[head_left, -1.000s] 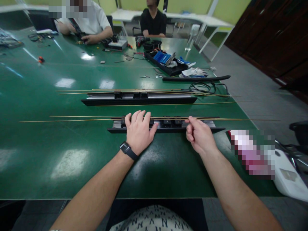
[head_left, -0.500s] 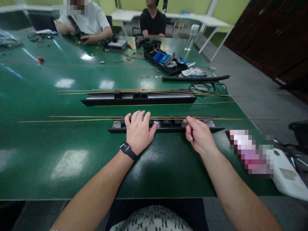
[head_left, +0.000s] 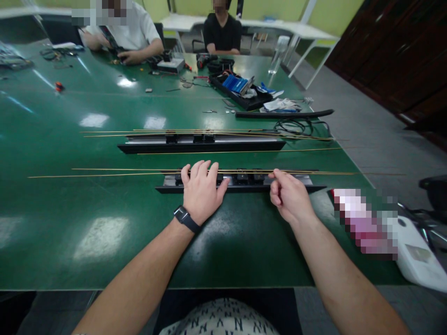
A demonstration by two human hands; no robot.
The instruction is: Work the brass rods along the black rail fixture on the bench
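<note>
A long black rail [head_left: 244, 183] with dark inserts lies across the green table [head_left: 104, 204] in front of me. My left hand [head_left: 201, 191] rests flat on its left part, fingers spread, a black watch on the wrist. At the rail's right part my right hand [head_left: 289, 196] is closed in a pinch on a thin brass rod [head_left: 104, 174] that runs along the rail's top and far out to both sides. A second brass rod [head_left: 122, 169] lies just behind it.
A second black rail [head_left: 202, 142] with more brass rods lies farther back. Beyond are a curved black strip [head_left: 284, 113], coiled cable [head_left: 296, 125], a black tray of parts [head_left: 240, 90] and two seated people. A white device [head_left: 417, 260] sits at right.
The rod pinched in my right hand shifted slightly to the left and back; both hands stay in place on the rail.
</note>
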